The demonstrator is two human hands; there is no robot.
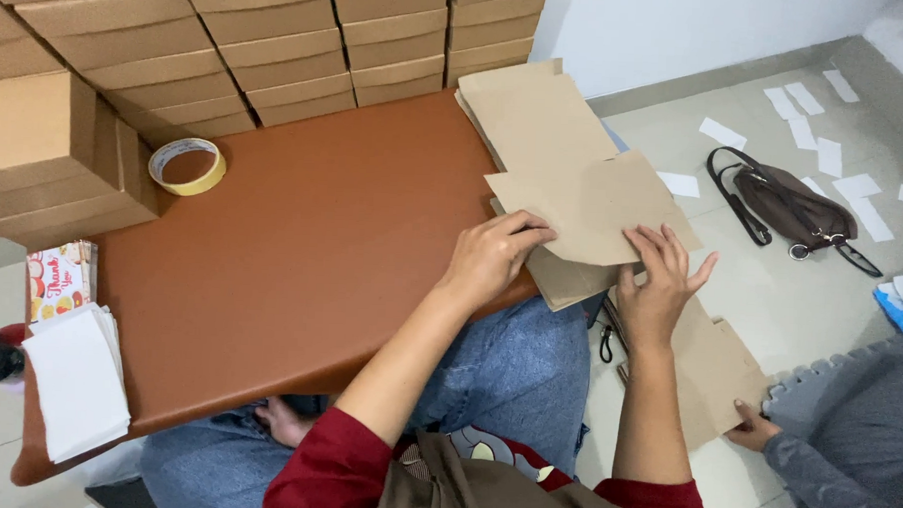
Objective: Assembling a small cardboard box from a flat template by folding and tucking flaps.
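Observation:
A flat brown cardboard box blank [593, 204] lies on top of a pile of similar blanks [531, 112] at the right end of a low brown table [302, 249]. My left hand [491, 255] presses on the blank's left edge, fingers curled over it. My right hand [658, 286] lies on its lower right edge with fingers spread. More flat blanks [712, 373] lie on the floor under my right arm.
Folded cardboard boxes [229, 46] are stacked along the table's back and left. A roll of tape [186, 165], white sheets [75, 381] and printed cards [58, 280] sit at the left. Another person's hand [751, 430] touches the floor blanks. A brown bag [788, 206] and white slips lie on the floor.

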